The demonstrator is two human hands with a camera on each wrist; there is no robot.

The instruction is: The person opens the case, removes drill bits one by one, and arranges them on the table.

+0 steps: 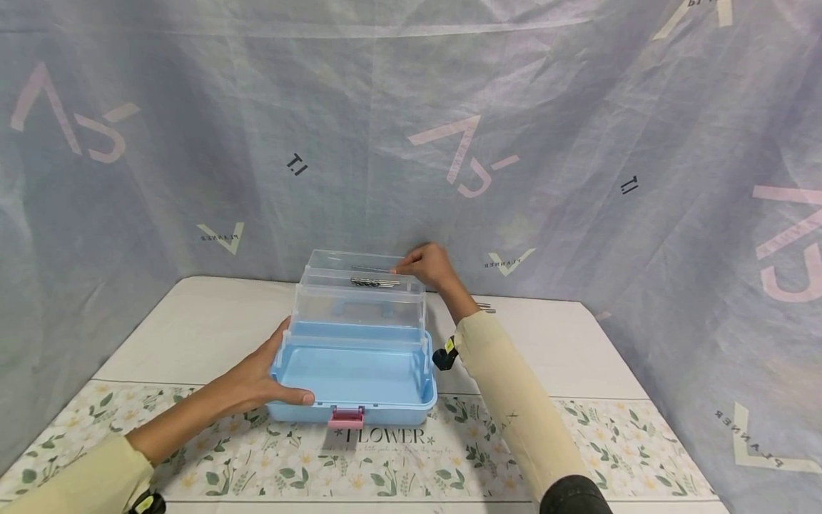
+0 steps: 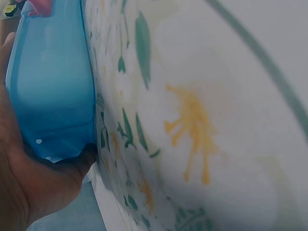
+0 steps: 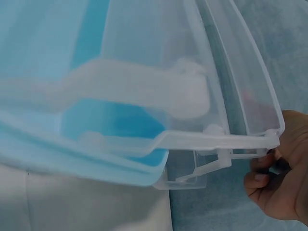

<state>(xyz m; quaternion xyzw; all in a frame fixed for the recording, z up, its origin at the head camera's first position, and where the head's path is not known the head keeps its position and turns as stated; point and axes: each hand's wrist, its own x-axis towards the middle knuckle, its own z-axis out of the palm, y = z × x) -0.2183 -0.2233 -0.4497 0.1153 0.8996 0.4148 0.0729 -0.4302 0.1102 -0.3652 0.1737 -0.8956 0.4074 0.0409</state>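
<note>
A light blue plastic storage box (image 1: 349,412) with a pink latch stands open, its clear trays (image 1: 359,303) raised in tiers at the back. Several drill bits (image 1: 374,283) lie together in one tray. My left hand (image 1: 260,378) grips the box at its left side, thumb over the front rim; the left wrist view shows that hand (image 2: 45,178) around the blue corner. At the topmost tray's right end, my right hand (image 1: 429,265) pinches a thin drill bit (image 1: 371,269) at its end. In the right wrist view the curled fingers (image 3: 260,179) are beside the tray corner.
More metal bits (image 1: 486,308) lie on the white table behind the right forearm. A floral cloth strip (image 1: 257,464) runs under the front of the box. Grey printed fabric (image 1: 359,143) hangs close behind and along both sides of the table.
</note>
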